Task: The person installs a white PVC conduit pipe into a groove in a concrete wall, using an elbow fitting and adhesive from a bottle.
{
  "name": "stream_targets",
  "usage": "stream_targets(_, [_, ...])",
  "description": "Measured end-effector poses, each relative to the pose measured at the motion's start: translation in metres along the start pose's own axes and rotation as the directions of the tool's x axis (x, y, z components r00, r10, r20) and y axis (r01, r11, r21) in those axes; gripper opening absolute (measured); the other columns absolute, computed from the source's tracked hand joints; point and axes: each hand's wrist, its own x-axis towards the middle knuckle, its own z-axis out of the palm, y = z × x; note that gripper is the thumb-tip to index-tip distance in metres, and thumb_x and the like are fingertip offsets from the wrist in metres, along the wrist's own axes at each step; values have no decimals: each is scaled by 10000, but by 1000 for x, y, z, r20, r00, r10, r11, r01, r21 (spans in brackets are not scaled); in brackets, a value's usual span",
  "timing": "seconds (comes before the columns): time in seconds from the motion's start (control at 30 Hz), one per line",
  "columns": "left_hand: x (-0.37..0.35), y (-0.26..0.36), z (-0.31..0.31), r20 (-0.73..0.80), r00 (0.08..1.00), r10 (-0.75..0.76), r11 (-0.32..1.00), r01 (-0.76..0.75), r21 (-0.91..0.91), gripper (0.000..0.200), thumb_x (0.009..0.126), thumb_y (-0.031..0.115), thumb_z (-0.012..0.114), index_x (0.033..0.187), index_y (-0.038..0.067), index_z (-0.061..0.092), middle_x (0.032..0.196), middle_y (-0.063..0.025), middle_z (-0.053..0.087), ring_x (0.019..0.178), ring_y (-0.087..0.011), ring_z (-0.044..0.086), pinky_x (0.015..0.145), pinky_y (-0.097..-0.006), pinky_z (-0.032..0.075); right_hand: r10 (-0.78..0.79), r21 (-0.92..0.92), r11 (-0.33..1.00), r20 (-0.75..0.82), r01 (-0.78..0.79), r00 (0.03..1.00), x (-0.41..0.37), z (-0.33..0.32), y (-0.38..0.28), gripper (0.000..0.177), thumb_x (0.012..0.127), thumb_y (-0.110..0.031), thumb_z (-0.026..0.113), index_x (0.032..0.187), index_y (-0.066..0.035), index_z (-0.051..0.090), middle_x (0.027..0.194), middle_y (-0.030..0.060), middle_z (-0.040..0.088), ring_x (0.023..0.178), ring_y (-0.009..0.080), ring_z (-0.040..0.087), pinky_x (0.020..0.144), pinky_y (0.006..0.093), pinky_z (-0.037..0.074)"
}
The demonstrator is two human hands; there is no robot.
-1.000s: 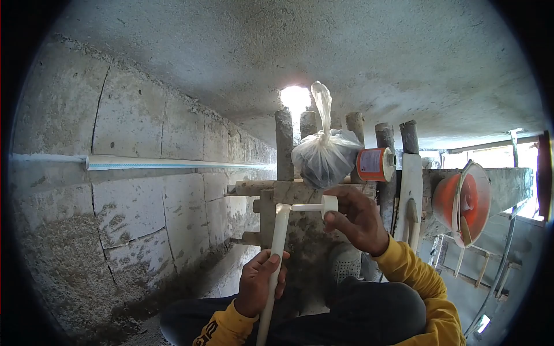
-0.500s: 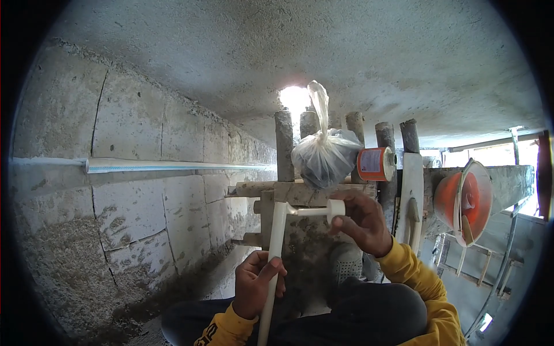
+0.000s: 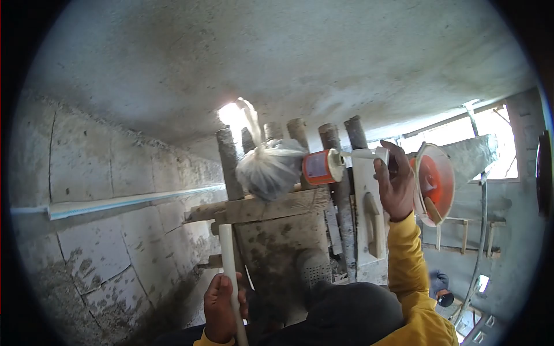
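My left hand is wrapped around a white plastic pipe, which points upward with its top end free. My right hand pinches the white cap of a brush applicator between thumb and fingers. The applicator's thin stem reaches left, its tip right at the mouth of an orange can with a pale label. That can lies tilted toward my right hand in this view, beside a tied clear plastic bag with dark contents.
Wooden posts and a plank stand before me. A float with a handle leans beside them. An orange-lined bucket hangs at the right. Along the left block wall runs a long white pipe. Concrete spans overhead.
My right hand has moved the applicator away from the pipe's top end, up and right to the can's mouth. The left hand still grips the pipe, and the view has shifted right.
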Motion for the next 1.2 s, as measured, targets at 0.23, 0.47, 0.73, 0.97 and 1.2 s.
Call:
stream_targets(0.23, [2,-7,-1,-15,1000,-4,996,2,-86,349,1105,356,471,1166,27,570,682,-71,556,429,-166,496,396,-290,424,58,-416,909,100,-11,993,25,1,63,357,906,-195,721,1221,-37,667,985,205,692,810,343,690,761,431,556])
stream_targets(0.47, [-2,7,13,-48,998,36,998,-38,-43,251,1022,228,621,1155,28,549,709,-65,573,436,-151,521,388,-282,435,176,-329,941,265,-82,948,25,48,113,358,879,-197,756,1184,-37,658,1049,249,727,945,415,719,841,465,569])
stream_targets(0.73, [-3,8,20,-132,988,82,993,-70,90,282,910,68,710,1119,8,531,769,-69,611,469,-150,582,407,-290,493,360,-376,909,494,-179,791,46,40,120,481,897,-276,777,1257,13,642,881,196,733,787,277,735,756,402,579])
stream_targets(0.97, [-7,10,18,-99,989,110,986,-96,136,241,973,125,676,1147,-24,601,743,-74,633,490,-160,610,449,-299,527,511,-129,854,392,-504,765,42,26,139,494,966,-316,706,1307,30,617,827,162,695,705,189,688,624,333,604])
stream_targets(1.2, [-7,12,15,-27,998,60,994,-57,93,270,1043,189,585,1221,-13,598,717,-70,610,468,-159,577,432,-287,491,538,147,818,145,-556,830,17,-12,124,451,967,-259,701,1286,48,615,857,143,668,685,152,654,616,323,637])
